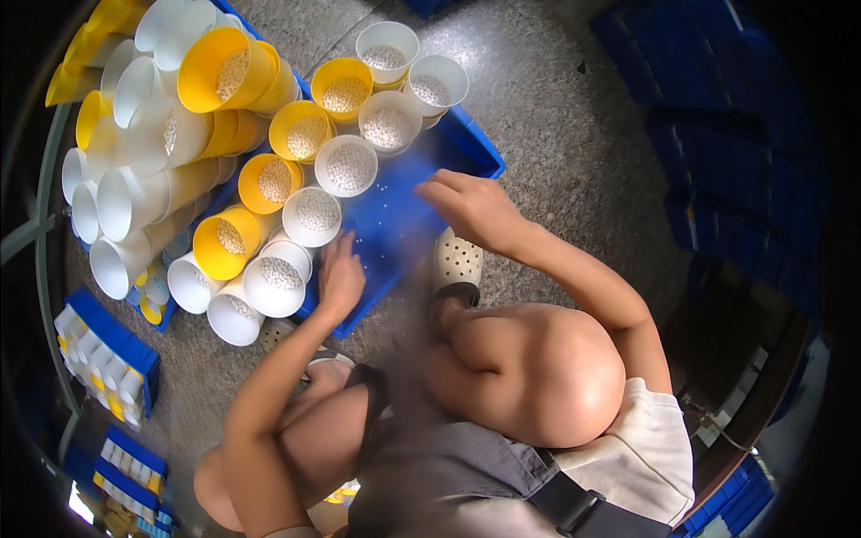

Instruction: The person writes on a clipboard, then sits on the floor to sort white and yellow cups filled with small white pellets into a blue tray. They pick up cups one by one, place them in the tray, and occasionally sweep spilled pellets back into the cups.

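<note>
**Head view: both hands over blue tray, cups of white beads beside them**

Head view, looking down on a crouching person, knees and perforated white clogs (457,260) below the hands.

Left hand (342,273): fingers loosely together, pointing up-left, tips touching or just short of a white cup (312,216) filled with small white beads. Resting on the near-left part of the blue tray (395,220). Grip on anything: cannot tell, nothing visibly pinched.

Right hand (468,204): palm down, fingers curled and reaching left over the tray's bare floor, slightly motion-blurred. Pinching something or not: cannot tell. A few loose white beads scattered on the tray floor just left of the fingertips.

Up and left of both hands: cluster of upright cups, white and yellow, each holding white beads; nearest to the right hand a white cup (346,165), beyond it a yellow cup (341,89). Further left: stacks of empty white and yellow cups (134,202) lying on their sides.

Tray on a grey speckled floor (556,117). Well left of the left hand: small blue bins (103,354) with white parts. Far right of the right hand: stacked blue crates (726,179), dim.
</note>
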`<action>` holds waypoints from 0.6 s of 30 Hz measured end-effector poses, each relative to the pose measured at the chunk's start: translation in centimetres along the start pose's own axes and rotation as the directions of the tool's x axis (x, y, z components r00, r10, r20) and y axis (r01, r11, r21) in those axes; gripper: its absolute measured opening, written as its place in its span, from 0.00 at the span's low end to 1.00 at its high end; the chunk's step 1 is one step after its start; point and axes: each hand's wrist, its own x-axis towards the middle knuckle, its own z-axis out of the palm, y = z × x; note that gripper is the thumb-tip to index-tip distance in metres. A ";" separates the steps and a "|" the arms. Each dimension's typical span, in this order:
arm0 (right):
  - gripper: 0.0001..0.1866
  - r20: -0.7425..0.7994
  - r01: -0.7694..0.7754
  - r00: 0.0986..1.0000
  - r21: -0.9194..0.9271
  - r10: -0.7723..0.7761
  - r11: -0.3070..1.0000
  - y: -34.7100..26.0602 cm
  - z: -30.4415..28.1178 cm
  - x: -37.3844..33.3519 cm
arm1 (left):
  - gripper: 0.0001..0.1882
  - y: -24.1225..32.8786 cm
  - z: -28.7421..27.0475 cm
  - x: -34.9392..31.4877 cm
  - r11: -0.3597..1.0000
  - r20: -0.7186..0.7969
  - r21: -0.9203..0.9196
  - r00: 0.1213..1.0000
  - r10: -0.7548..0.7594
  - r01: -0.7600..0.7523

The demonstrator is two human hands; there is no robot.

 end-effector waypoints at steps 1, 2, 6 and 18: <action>0.16 0.061 -0.072 0.996 0.034 0.070 0.997 1.0 1.7 0.0 | 0.26 -0.4 -0.3 -0.6 0.996 -0.027 0.036 0.996 -0.080 0.081; 0.17 0.102 -0.113 0.989 0.076 0.105 0.991 2.5 3.6 0.5 | 0.32 -0.9 -0.5 -1.0 0.977 -0.013 -0.019 0.977 -0.211 0.210; 0.21 0.144 -0.227 0.966 0.090 0.213 0.970 7.6 11.4 3.5 | 0.34 -2.2 0.4 -0.7 0.945 -0.055 -0.087 0.946 -0.320 0.315; 0.10 0.578 0.044 0.810 -0.224 0.096 0.974 9.5 8.1 4.3 | 0.16 -1.5 0.8 -2.2 0.923 -0.022 -0.108 0.927 -0.374 0.370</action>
